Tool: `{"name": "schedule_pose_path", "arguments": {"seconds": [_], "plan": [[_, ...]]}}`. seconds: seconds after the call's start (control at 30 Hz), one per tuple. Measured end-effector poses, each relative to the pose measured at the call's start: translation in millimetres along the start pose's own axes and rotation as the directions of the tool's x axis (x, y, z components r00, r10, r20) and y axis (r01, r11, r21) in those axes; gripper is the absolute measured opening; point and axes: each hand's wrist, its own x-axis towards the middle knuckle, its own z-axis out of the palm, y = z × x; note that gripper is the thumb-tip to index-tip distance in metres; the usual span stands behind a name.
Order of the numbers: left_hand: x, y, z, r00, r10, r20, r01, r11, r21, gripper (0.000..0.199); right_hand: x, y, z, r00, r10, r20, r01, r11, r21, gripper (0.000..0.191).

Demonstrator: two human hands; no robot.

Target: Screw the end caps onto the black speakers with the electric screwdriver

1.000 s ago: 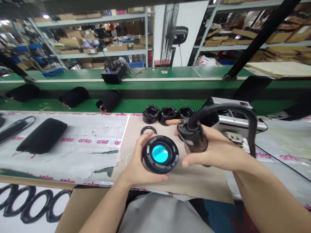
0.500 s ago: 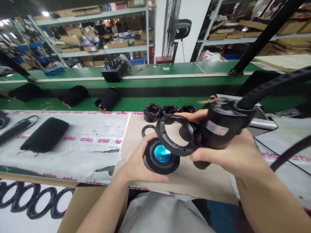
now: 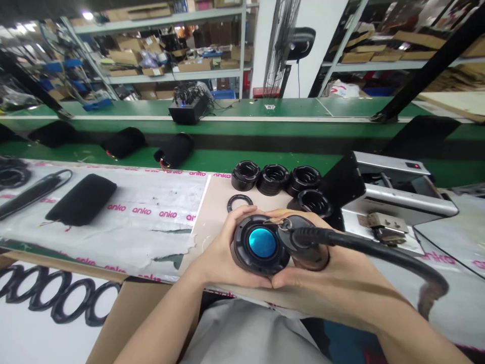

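Observation:
In my left hand (image 3: 223,255) is a round black lens housing with a blue-tinted lens (image 3: 262,242) facing up. A wide black ring (image 3: 247,263) now sits around the lens, on top of the housing. My right hand (image 3: 322,273) is closed around a black corded electric screwdriver (image 3: 308,247), held upright against the right side of the ring; its tip is hidden below. The right thumb meets the left thumb at the housing's near edge. A thin black ring (image 3: 240,202) lies just beyond my left fingers.
Several black threaded rings (image 3: 273,178) stand behind my hands. At right is a silver machine (image 3: 405,187), and the screwdriver's thick cable (image 3: 379,247) arches rightward. Black fabric-wrapped packs (image 3: 83,198) lie at left. More black rings (image 3: 70,301) sit in an open carton at lower left.
My right hand has moved left and down, bringing the wide ring onto the lens housing. The screwdriver has swung from tilted to upright, beside the ring.

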Motion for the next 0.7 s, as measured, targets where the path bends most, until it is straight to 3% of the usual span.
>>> {"name": "schedule_pose_path", "arguments": {"seconds": [0.23,0.37,0.57,0.7], "plan": [[1,-8,-2.5,0.997,0.066,0.028,-0.065,0.997,-0.035,0.125,4,5,-8,0.987,-0.158,-0.018,0.156,0.984,-0.083,0.087],[1,-9,-1.7,0.997,0.072,0.011,-0.072,0.996,-0.048,0.126,2,3,-7,0.999,-0.051,-0.004,0.050,0.984,-0.172,0.078],[0,-12,-0.9,0.998,0.069,0.006,-0.069,0.996,-0.051,0.129,-2,-16,-3,0.994,0.012,-0.108,-0.013,1.000,-0.004,0.080],[0,-13,-1.3,0.997,0.073,0.013,-0.073,0.996,-0.053,0.129,0,-18,-4,0.993,0.101,-0.057,-0.110,0.977,-0.183,0.076]]}}
